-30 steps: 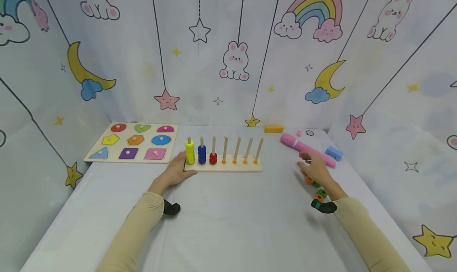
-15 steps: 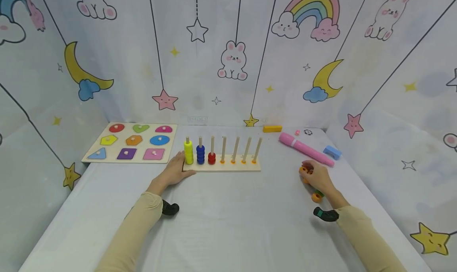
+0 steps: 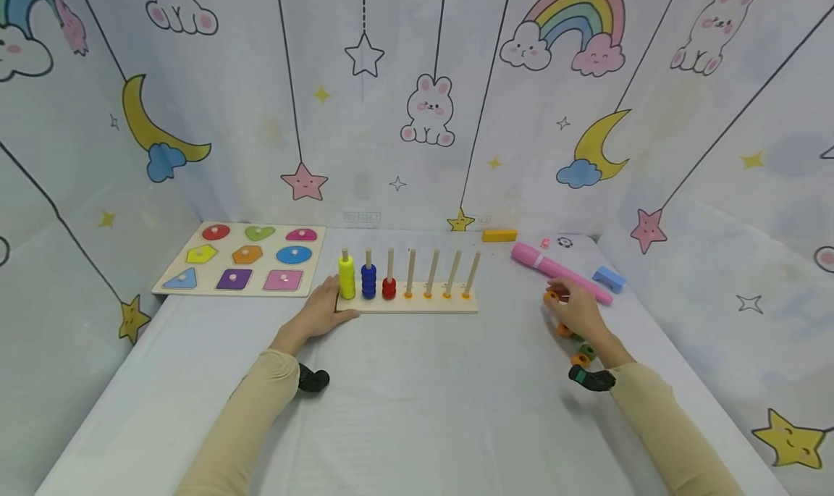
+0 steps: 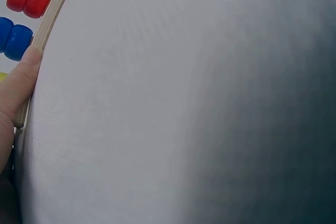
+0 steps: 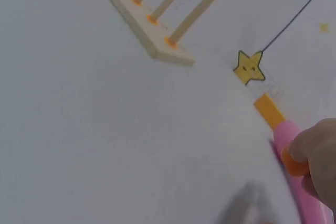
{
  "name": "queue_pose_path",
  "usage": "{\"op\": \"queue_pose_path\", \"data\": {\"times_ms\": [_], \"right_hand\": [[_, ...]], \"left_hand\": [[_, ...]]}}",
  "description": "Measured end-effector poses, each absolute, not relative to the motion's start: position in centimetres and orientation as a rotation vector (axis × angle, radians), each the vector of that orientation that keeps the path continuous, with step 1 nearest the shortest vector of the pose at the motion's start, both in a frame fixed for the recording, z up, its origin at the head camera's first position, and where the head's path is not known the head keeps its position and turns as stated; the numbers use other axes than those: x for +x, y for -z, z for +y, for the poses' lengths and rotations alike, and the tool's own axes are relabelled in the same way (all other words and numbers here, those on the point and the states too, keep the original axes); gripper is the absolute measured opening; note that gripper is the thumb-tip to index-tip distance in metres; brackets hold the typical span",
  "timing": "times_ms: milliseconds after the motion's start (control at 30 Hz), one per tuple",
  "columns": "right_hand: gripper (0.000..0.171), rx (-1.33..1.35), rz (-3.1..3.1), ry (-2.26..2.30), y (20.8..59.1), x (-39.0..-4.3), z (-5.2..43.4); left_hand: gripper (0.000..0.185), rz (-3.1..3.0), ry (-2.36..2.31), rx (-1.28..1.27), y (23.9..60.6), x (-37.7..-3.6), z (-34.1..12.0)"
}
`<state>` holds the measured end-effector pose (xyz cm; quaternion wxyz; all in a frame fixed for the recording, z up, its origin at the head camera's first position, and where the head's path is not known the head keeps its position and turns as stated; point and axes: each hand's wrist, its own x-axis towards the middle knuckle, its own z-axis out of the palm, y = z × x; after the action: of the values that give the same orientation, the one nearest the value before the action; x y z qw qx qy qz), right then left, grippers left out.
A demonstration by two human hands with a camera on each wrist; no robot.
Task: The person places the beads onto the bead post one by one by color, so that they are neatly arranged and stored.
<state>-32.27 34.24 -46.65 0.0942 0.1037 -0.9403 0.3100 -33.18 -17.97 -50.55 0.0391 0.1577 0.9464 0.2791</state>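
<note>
The right hand [image 3: 576, 313] is lifted a little above the white-covered worktop [image 3: 417, 402], and its grip pinches a small orange wooden ring [image 3: 551, 297] at the fingertips; the right wrist view shows that ring [image 5: 293, 164] caught between fingertips, with the pink plastic tube [image 5: 304, 182] lying just behind it. In the head view this tube [image 3: 560, 271] lies slantwise on the worktop just beyond the hand. Near the right wrist, more loose rings [image 3: 582, 355], orange and green, lie on the cloth.

The left hand [image 3: 323, 312] rests on the left end of the long wooden peg rack [image 3: 407, 304], its fingers relaxed and nearly straight, and the thumb [image 4: 21, 85] presses against the rack's front edge. The rack carries 6 upright pegs: the 1st holds a stack of yellow rings [image 3: 347, 277], the 2nd blue rings [image 3: 368, 282], the 3rd red rings [image 3: 389, 289]; the other 3 are bare.

Left of the rack lies a wooden shape puzzle board [image 3: 242, 258] with 9 coloured pieces. Against the back wall sits a yellow block [image 3: 499, 234], and a light blue block [image 3: 609, 278] stands beside the tube's far end.
</note>
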Motion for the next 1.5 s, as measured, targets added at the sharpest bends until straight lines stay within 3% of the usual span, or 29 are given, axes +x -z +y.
{"op": "queue_pose_path", "data": {"times_ms": [333, 600, 1000, 1500], "right_hand": [[0.03, 0.537, -2.541, -0.993, 40.6, -36.0, 26.0], [0.033, 0.804, -2.405, -1.118, 37.6, -37.1, 18.3], [0.034, 1.028, -2.465, -1.086, 37.9, -36.7, 10.9], [0.036, 1.002, -2.506, -1.036, 38.6, -36.7, 9.5]], "left_hand": [[0.092, 2.905, -0.856, 0.447, 50.4, -33.5, -18.0], [0.092, 2.891, -0.845, 0.432, 50.4, -33.4, -17.7], [0.094, 2.885, -0.861, 0.418, 50.6, -33.6, -17.6], [0.092, 2.893, -0.846, 0.427, 50.5, -33.1, -17.7]]}}
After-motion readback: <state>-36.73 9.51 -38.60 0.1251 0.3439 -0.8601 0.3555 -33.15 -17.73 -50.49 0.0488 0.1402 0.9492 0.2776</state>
